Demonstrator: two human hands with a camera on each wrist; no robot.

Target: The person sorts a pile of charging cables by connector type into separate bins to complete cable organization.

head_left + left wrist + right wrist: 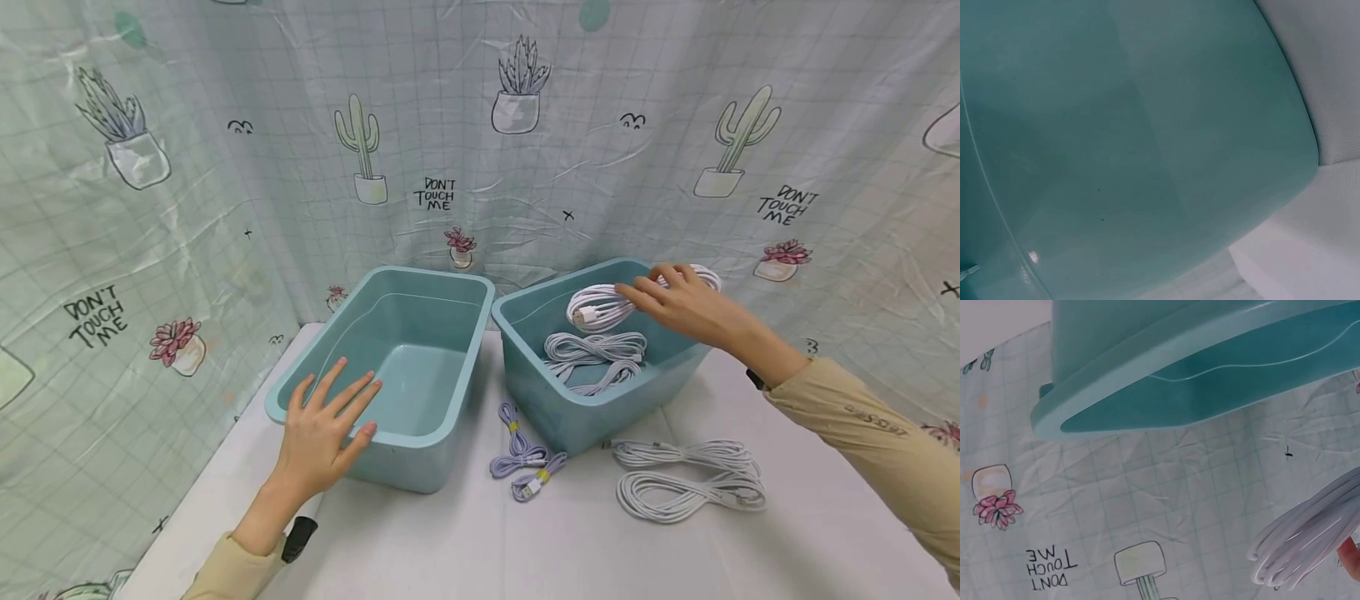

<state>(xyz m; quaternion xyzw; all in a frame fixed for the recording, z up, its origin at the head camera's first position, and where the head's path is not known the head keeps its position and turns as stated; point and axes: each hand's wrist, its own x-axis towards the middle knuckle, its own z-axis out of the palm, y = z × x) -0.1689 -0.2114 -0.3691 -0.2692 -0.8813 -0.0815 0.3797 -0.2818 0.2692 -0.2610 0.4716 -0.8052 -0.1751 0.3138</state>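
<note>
My right hand [678, 302] grips a coiled white cable [597, 308] above the right-hand teal bin [600, 408]; a USB plug shows at the coil's near end. In the right wrist view, loops of that white cable [1310, 534] stick out beside a fingertip. Inside the bin lie more coiled white cables [595, 348]. My left hand [318, 437] is spread with straight fingers over the near left rim of the left-hand teal bin [438, 437]; whether it touches the rim I cannot tell. Only the bin's wall [1147, 137] fills the left wrist view.
Several small lilac cables [517, 461] with yellow ties lie on the white table [480, 550] between the bins. Larger white cable coils [690, 479] rest in front of the right-hand bin. A printed curtain [465, 125] hangs close behind and along the left side.
</note>
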